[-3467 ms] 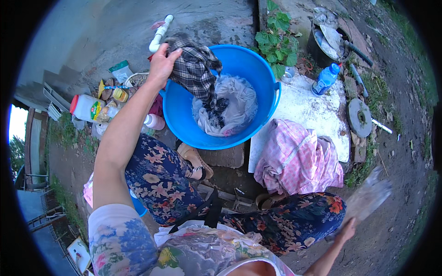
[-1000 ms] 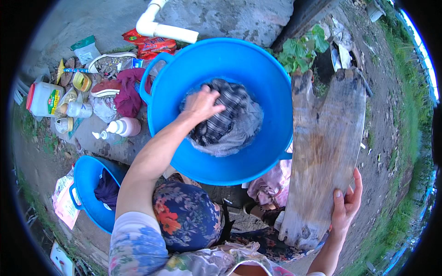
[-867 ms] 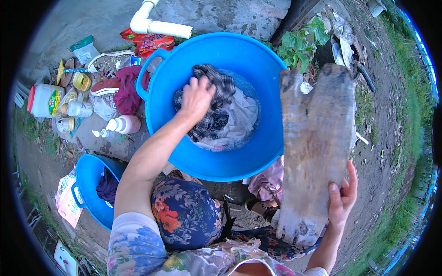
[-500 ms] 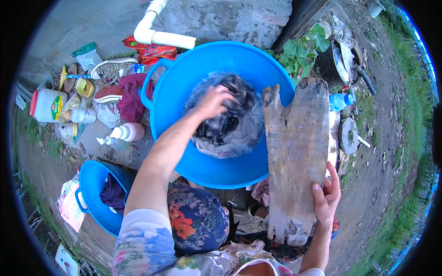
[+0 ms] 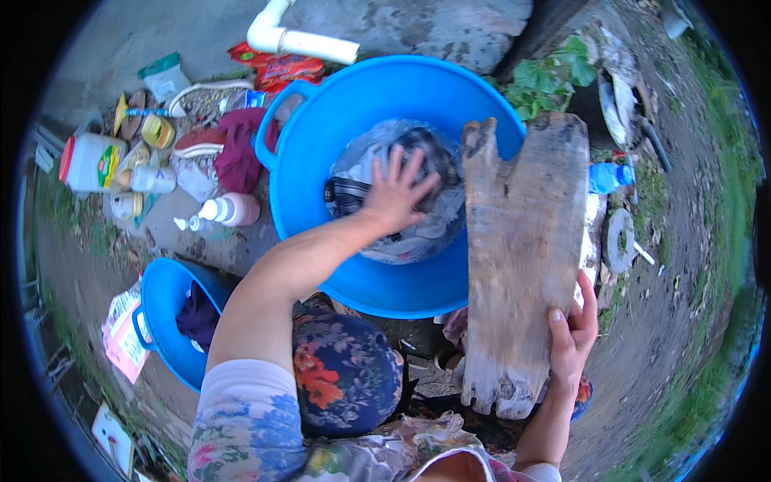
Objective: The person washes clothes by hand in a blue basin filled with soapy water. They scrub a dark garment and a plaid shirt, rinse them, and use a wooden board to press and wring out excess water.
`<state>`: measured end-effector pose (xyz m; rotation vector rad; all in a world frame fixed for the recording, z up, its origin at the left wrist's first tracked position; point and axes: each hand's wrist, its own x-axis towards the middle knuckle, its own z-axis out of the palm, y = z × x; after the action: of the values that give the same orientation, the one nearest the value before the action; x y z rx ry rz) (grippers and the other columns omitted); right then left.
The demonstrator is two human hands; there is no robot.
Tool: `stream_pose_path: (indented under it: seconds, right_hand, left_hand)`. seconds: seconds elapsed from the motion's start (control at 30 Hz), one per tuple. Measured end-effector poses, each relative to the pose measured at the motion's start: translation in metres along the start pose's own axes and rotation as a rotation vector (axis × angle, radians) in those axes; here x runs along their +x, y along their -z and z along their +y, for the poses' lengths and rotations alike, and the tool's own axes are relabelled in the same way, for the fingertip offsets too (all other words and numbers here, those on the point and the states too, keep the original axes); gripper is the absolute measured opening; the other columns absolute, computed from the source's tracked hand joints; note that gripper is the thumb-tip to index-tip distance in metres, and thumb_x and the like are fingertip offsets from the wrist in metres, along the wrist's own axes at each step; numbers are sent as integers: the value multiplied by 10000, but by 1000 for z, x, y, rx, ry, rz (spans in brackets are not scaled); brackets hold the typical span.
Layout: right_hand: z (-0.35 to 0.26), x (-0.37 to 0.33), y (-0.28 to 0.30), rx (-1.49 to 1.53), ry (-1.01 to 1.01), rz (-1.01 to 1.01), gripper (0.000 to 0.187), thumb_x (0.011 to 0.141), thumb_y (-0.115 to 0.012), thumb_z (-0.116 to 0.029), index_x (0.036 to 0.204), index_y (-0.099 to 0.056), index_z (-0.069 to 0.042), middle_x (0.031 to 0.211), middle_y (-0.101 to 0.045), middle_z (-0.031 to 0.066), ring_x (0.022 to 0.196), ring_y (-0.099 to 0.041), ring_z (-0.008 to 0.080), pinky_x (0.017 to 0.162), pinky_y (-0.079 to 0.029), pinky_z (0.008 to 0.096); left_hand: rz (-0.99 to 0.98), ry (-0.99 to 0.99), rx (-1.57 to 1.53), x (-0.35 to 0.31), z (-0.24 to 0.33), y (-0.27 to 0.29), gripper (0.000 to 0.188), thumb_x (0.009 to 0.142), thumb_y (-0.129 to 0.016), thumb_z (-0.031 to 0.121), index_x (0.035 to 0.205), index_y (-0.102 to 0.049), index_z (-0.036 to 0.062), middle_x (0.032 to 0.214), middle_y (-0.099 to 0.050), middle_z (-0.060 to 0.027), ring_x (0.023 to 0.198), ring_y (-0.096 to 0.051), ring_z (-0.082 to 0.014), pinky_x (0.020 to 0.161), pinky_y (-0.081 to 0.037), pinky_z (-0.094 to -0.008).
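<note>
A large blue tub with a loop handle stands in front of me, holding sudsy water. Wet laundry lies in it, dark checked cloth over paler grey fabric. My left hand is spread above or on the cloth, fingers apart and gripping nothing. At the right, a weathered wooden board with a notched top leans over the tub's right rim. My right hand holds its lower right edge, thumb on the front face, the other fingers partly hidden behind.
A smaller blue bucket with dark clothing stands at lower left. Left of the tub are a pink pump bottle, a white jug, shoes and maroon cloth. A white pipe juts above the rim; a leafy plant grows behind.
My left hand has gone from curled fingers to a wide spread, lower and slightly right over the laundry. The cloth has shifted beneath it. My right hand keeps its hold on the board.
</note>
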<state>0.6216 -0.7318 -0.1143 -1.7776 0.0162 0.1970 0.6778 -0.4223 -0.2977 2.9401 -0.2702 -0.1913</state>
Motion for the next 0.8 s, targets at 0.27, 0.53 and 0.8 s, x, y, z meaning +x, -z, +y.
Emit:
stream_pose_path:
  seconds: [0.27,0.53,0.8]
  right_hand:
    - [7,-2,2,1,10,-53,654,895,-588,-79,1446,-247,15,1120,-630,147,1009,-585,169,915,-412,284]
    - [-10,-3,-8,-47,-19,5,607,868,-551,14,1427,-318,-21,885,-614,7,716,-502,46,646,-377,176]
    - [19,29,-34,-247,4,-73,584,837,-586,-29,1389,-399,-78,638,-552,9,554,-475,77,525,-384,252]
  left_hand:
    - [161,-129,82,24,14,-29,522,827,-596,211,1340,-505,257,1524,-216,-142,1379,-221,-400,994,-311,-645]
    - [533,684,-863,11,-87,48,214,851,-515,98,1013,-643,45,929,-664,-170,880,-632,-290,783,-484,-401]
    - [404,536,-1323,-24,-94,141,299,882,-418,116,1119,-555,-5,1006,-596,-109,940,-548,-207,846,-432,-339]
